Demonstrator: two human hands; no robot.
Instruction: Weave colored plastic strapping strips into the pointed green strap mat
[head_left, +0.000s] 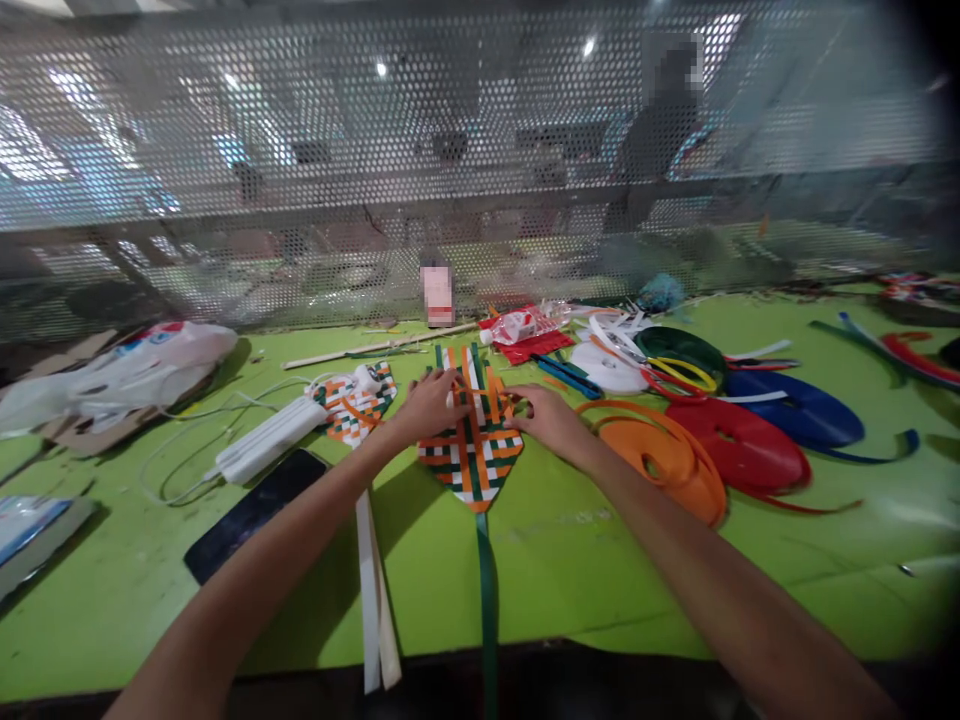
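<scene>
A leaf-shaped woven piece [474, 470] of green, orange and white strips lies in front of me, with loose strip ends at its far side. Over its left half rests my left hand [429, 408], fingers bent and pressing the weave. My right hand [553, 422] is at the right edge, thumb and fingertips closed at a thin orange strip [487, 392] crossing the weave. A long green strip [487, 590] runs from the near point over the table edge. Left of it lies a smaller woven piece [349, 425], partly under a white cable.
Rolls of orange [626, 450], red [757, 445], blue [814, 408] and green strip [679, 350] lie to the right, near a blue cutter [566, 375]. Leftward are a white power bank [270, 440], a phone [251, 520] and a plastic bag [172, 365]. A perforated metal screen [337, 200] stands behind.
</scene>
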